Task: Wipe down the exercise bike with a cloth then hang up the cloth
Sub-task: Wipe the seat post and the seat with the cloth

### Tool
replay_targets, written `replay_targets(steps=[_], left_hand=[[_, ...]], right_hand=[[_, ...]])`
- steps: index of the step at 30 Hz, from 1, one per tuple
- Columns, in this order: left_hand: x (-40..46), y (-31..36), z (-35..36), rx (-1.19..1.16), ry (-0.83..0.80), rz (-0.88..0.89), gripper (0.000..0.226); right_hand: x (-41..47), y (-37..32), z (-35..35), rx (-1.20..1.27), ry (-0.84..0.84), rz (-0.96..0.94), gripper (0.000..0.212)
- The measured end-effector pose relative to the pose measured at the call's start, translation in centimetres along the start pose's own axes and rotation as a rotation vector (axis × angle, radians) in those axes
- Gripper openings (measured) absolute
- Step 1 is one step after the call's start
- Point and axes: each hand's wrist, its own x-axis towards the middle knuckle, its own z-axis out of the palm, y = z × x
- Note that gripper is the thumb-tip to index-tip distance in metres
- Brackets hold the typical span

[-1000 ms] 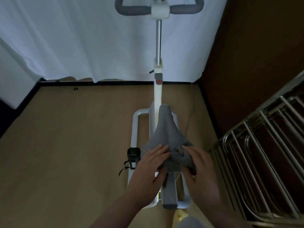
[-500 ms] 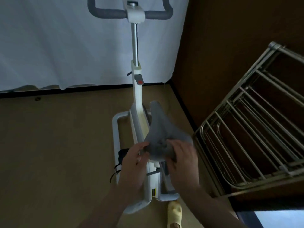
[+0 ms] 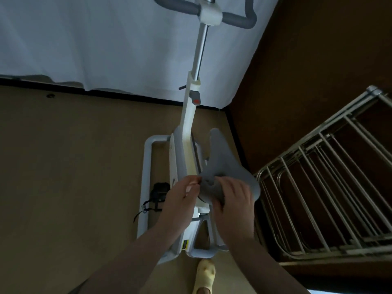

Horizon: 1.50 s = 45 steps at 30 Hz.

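Head view: drying rack point(image 3: 331, 187) stands beside bike point(image 3: 186, 132), right

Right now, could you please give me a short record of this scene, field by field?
bike: exercise bike, white frame, grey handlebars at top
saddle: saddle, grey, cloth bunched on its rear
cloth: cloth, grey, held by both hands
left hand: left hand pinches the cloth's left edge
right hand: right hand grips the cloth from the right
rack: drying rack, metal, right of the bike, bare
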Motion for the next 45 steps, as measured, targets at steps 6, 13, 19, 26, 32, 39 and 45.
replay_targets(steps=[6, 13, 19, 26, 32, 39, 45], left_hand=[[0.0, 0.3, 0.0, -0.025, 0.058, 0.013, 0.028], [-0.7, 0.0, 0.7, -0.03, 0.121, -0.077, 0.022], [-1.4, -1.0, 3.5, -0.043, 0.22, -0.153, 0.034], [-1.6, -1.0, 6.9, 0.022, 0.464, -0.132, 0.032], [-2.6, -1.3, 9.4, -0.033, 0.694, -0.189, 0.036], [-4.6, -1.7, 11.5, 0.025, 0.768, -0.22, 0.037], [-4.8, -1.2, 12.3, 0.07, 0.809, -0.231, 0.041]], right_hand=[[3.3, -0.7, 0.2, -0.132, -0.093, -0.168, 0.039], [8.6, 0.9, -2.0, -0.038, -0.423, -0.427, 0.03], [11.9, 3.0, -1.8, 0.108, -0.664, -0.667, 0.034], [15.9, 2.3, 0.1, 0.117, -0.958, -0.738, 0.024], [19.0, 0.0, 1.6, 0.05, -1.261, -0.777, 0.026], [16.7, -1.9, 0.9, 0.057, -1.429, -1.04, 0.031], [16.1, -2.8, 0.8, 0.011, -1.469, -1.033, 0.028]])
